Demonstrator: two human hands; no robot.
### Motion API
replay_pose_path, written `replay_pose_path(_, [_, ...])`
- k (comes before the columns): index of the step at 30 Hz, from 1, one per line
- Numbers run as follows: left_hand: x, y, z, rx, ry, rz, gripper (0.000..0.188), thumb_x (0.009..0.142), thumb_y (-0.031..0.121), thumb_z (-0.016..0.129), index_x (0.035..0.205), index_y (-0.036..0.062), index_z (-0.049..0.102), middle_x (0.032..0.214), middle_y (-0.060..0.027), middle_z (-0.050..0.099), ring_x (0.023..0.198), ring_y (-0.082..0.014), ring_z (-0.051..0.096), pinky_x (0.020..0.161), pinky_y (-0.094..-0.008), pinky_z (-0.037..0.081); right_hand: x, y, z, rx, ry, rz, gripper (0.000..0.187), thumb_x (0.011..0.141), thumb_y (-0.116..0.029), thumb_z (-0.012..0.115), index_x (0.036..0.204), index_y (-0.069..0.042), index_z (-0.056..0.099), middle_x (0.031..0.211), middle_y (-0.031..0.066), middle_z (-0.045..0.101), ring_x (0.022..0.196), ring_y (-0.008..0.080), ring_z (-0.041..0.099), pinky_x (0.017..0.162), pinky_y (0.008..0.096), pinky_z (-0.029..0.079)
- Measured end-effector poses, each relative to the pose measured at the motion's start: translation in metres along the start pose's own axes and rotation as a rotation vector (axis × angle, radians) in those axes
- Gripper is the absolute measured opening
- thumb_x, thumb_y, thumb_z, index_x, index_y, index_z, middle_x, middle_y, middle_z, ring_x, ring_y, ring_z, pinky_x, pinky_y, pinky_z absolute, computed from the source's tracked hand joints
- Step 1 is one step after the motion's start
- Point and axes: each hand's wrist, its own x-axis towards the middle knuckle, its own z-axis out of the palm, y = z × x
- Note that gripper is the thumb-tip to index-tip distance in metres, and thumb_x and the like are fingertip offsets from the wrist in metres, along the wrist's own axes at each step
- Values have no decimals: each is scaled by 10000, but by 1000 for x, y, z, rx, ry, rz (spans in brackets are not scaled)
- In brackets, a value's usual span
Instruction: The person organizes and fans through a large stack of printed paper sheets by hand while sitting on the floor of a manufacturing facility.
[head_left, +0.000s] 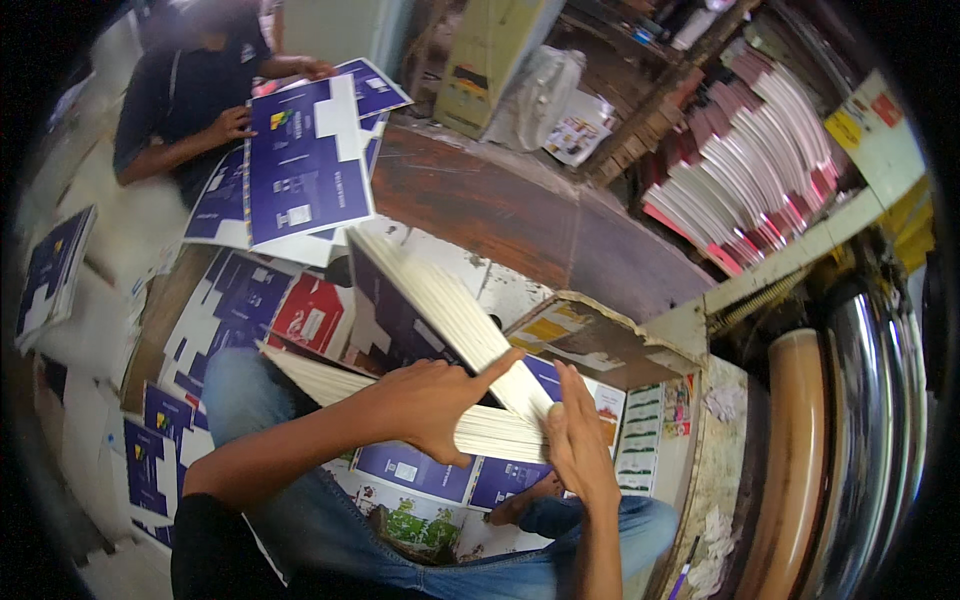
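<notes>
Two thick stacks of white-edged printed sheets meet in a V in front of me over my lap. The upper stack [455, 305] tilts up to the far left, its dark blue printed face showing on its left side. Lower down, the other stack [500, 432] lies flatter. My left hand [425, 405] is closed round the near side of the stacks, its index finger stretched along the upper one and its thumb by the lower one. My right hand [582, 440] grips their right end, fingers pointing up along the edges.
Across from me a person [185, 100] handles large blue printed sheets [310, 165]. A worn cardboard box wall [600, 340] stands just beyond my right hand. Shelved bundles of pink-and-white sheets [750, 165] and upright film rolls [795, 450] are at right. Blue sheets [235, 300] lie left.
</notes>
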Motion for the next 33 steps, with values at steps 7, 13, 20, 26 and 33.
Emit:
replay_pose_path(7, [-3, -5, 9, -14, 65, 25, 1343, 551, 328, 839, 1587, -1, 50, 821, -254, 683, 726, -405, 693, 717, -457, 572, -14, -47, -51, -7, 275, -208, 660, 1059, -440, 338, 1546, 3, 287, 1548, 321, 331, 1487, 426, 268, 1217, 461, 188])
replay_pose_path(13, [-4, -11, 12, -22, 81, 86, 1338, 567, 353, 842, 1582, -19, 55, 822, -243, 679, 733, -395, 691, 711, -446, 565, 17, -49, -3, -282, -52, -137, 735, 1059, -453, 343, 1542, 81, 198, 1550, 342, 297, 1475, 475, 243, 1206, 492, 215])
replay_pose_path(20, [-3, -10, 14, -56, 80, 80, 1362, 539, 329, 878, 1591, 10, 73, 913, -270, 683, 866, -416, 692, 804, -456, 541, 19, -28, 4, -5, -111, -33, 568, 1056, -405, 386, 1458, -5, 416, 937, 341, 685, 917, 506, 679, 817, 537, 510])
replay_pose_path(26, [-2, -18, 23, -6, 188, 171, 1405, 522, 251, 870, 1589, 17, -15, 865, -290, 682, 780, -481, 685, 723, -489, 568, 9, -53, -15, -78, -87, -313, 1077, 769, -425, 795, 1529, 81, 225, 1504, 359, 358, 1401, 462, 377, 1124, 501, 330])
replay_pose_path(33, [1, -16, 23, -65, 150, 115, 1396, 558, 297, 877, 1599, 69, -25, 854, -301, 689, 762, -457, 695, 709, -485, 571, 4, -57, 13, -306, -11, -329, 1450, 475, -356, 954, 1533, 125, 88, 1470, 349, 380, 1291, 462, 453, 1081, 492, 378])
